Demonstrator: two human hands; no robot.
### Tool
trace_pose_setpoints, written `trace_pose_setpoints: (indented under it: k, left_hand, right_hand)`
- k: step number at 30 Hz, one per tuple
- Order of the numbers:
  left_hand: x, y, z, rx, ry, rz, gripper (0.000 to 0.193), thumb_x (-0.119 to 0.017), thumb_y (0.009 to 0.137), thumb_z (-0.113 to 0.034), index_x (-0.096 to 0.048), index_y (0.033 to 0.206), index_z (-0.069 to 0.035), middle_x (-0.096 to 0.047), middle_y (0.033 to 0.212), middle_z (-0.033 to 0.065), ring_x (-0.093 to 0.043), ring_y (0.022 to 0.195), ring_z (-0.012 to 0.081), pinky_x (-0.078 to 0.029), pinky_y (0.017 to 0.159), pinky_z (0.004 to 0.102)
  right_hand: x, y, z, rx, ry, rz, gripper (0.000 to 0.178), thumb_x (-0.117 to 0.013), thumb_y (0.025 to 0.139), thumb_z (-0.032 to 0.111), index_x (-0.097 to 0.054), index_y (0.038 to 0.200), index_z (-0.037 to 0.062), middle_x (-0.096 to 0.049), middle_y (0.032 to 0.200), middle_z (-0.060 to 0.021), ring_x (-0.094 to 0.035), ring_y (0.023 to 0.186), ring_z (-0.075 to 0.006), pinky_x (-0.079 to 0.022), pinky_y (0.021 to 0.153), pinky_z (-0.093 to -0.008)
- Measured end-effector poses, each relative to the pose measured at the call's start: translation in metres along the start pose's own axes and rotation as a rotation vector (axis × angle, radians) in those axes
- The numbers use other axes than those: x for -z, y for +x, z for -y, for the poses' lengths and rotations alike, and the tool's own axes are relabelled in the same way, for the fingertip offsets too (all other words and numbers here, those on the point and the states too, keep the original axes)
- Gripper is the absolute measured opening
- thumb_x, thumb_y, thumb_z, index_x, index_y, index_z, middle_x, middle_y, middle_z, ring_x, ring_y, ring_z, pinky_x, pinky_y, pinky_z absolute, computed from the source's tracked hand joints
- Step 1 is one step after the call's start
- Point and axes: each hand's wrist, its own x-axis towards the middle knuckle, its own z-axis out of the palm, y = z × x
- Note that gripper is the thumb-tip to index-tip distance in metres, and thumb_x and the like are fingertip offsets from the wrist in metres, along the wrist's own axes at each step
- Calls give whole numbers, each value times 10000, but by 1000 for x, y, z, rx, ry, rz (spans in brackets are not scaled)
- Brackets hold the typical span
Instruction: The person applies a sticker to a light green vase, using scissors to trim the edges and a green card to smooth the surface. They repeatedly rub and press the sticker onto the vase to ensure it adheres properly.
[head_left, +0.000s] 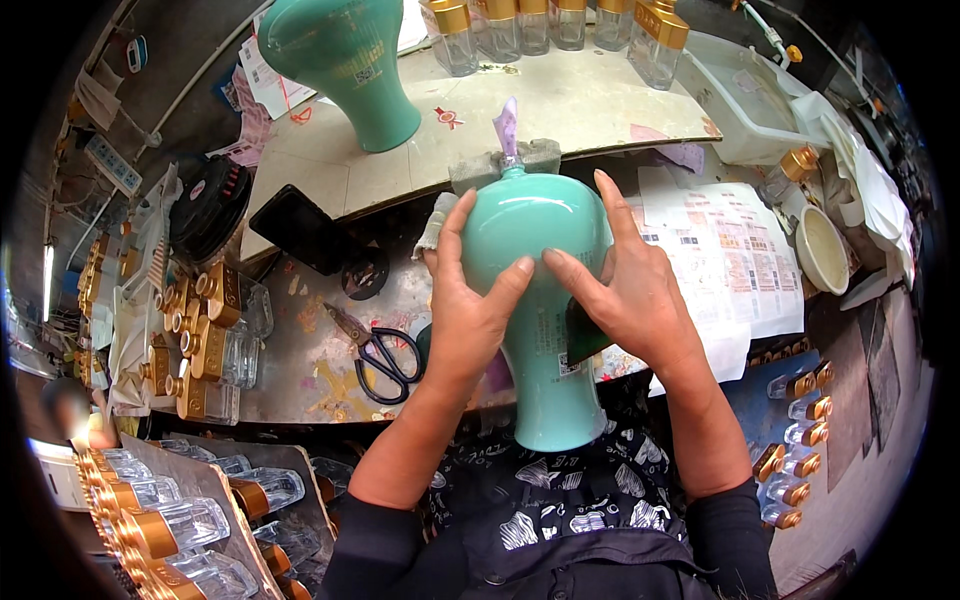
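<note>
A glossy teal vase-shaped bottle (535, 235) lies tilted between my hands, its narrow neck pointing away and its base toward me. A piece of purple cloth (508, 130) sticks up from the neck. My left hand (470, 305) wraps the left side of the wide shoulder, thumb on the front. From the right, my right hand (645, 290) grips the other side, its thumb also pressing the front. Under that palm shows a dark green flat piece (586, 335), partly hidden; I cannot tell whether the hand holds it. Small print and a label mark the bottle's lower body.
Another teal bottle (365, 80) stands on the raised board (310, 165). Gold-capped glass bottles (655, 45) line its far edge. Scissors (385, 365) and a dark phone (295, 228) are at left. Printed label sheets (735, 260) and a white bowl (822, 250) are at right.
</note>
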Motion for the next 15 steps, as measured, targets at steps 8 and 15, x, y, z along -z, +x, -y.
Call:
trace_pose_setpoints:
  k: [8,15]
  left_hand:
    - [4,1,3,-17,-67,38,777,-694,862,-97,-308,1536,-75,-415,1376,173,-467,1281,254,-415,1083,373]
    - [5,0,1,-21,-66,41,778,-695,845,-86,-320,1526,-56,-424,1374,157,-489,1251,239,-421,1070,360]
  right_hand:
    - [-1,1,-6,-40,53,-5,893,-720,873,444,-312,1511,-30,-670,733,-218,-699,704,-346,-541,660,-405]
    - [2,-2,-16,-93,229,-48,895,-747,853,437,-345,1507,-23,-574,571,-93,-609,558,-176,-479,565,-319]
